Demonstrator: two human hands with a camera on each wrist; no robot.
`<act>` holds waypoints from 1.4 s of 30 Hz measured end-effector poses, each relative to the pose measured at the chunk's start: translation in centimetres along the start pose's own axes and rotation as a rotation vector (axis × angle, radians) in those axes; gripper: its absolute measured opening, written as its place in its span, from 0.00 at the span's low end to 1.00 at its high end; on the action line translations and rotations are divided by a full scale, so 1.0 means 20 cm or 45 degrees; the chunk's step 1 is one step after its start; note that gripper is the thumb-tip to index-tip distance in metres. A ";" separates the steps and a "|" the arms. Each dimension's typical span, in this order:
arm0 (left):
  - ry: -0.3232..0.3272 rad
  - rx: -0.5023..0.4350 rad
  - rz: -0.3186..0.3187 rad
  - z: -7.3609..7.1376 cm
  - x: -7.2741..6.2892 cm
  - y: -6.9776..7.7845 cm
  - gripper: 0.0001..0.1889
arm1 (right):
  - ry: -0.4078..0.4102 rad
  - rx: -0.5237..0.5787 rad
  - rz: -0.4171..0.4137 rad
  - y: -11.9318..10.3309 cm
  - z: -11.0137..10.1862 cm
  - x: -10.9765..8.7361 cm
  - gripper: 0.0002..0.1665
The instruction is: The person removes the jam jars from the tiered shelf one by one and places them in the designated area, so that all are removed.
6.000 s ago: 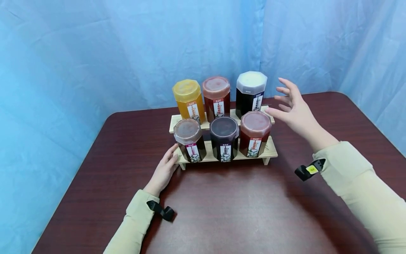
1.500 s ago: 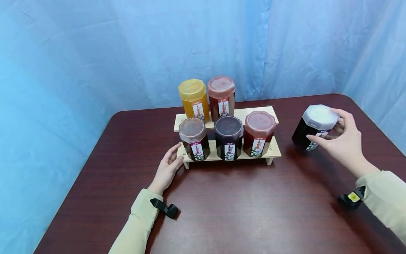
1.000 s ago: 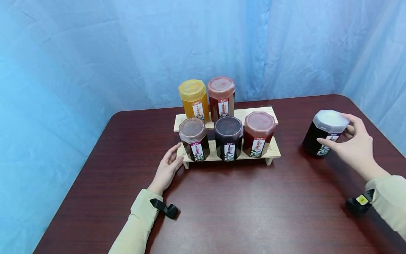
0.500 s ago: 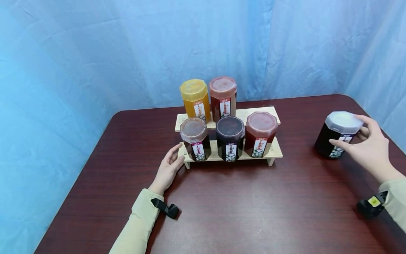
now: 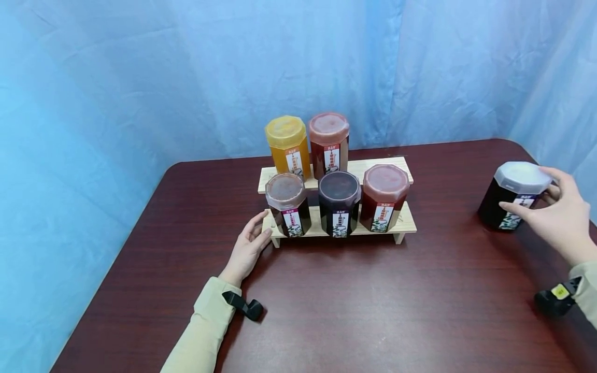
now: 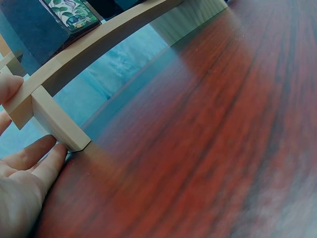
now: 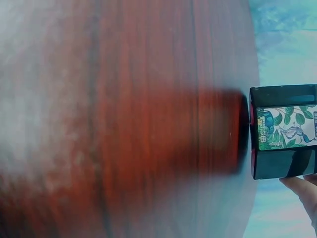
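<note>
At the right side of the table, my right hand grips a dark jar with a frosted whitish lid, thumb at its front and fingers behind. In the right wrist view the jar's base is very close to the tabletop; whether it touches I cannot tell. My left hand holds the left end of a two-step wooden rack, with fingertips against its leg in the left wrist view. On the front step stand a brown jar, a dark purple jar and a red jar.
On the rack's back step stand a yellow jar and another red jar, with bare plank to their right. The dark red-brown table has rounded far corners, and a blue curtain hangs behind it.
Six seconds ago the dark jar stood on the back step's right end. Held in my right hand, it has since moved right and still shifts rightward. My left hand stays at the rack.
</note>
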State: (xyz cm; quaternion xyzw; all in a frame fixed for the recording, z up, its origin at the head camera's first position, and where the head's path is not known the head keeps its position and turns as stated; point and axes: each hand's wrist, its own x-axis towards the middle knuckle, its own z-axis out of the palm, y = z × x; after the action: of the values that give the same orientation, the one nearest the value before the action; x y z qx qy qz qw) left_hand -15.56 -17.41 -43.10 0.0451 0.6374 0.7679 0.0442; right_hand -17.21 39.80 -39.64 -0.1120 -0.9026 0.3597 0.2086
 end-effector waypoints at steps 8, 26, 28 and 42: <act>0.006 -0.004 -0.003 0.00 0.01 0.00 0.27 | -0.041 -0.020 -0.035 0.21 0.02 0.11 0.56; -0.027 -0.027 0.012 0.00 0.00 0.00 0.27 | -0.207 -0.016 -0.030 0.13 -0.03 0.09 0.56; -0.037 -0.025 0.016 0.00 0.00 0.00 0.28 | -0.238 -0.012 -0.047 0.09 -0.05 0.07 0.56; -0.015 -0.030 0.013 0.00 0.00 0.00 0.27 | -0.217 -0.215 -0.100 -0.02 -0.08 0.04 0.57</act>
State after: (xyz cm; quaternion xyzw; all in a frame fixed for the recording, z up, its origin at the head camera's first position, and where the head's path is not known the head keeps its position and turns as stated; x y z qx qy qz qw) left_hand -15.51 -17.37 -43.12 0.0523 0.6279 0.7752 0.0447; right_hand -17.27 40.76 -37.97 -0.0628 -0.9477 0.2823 0.1349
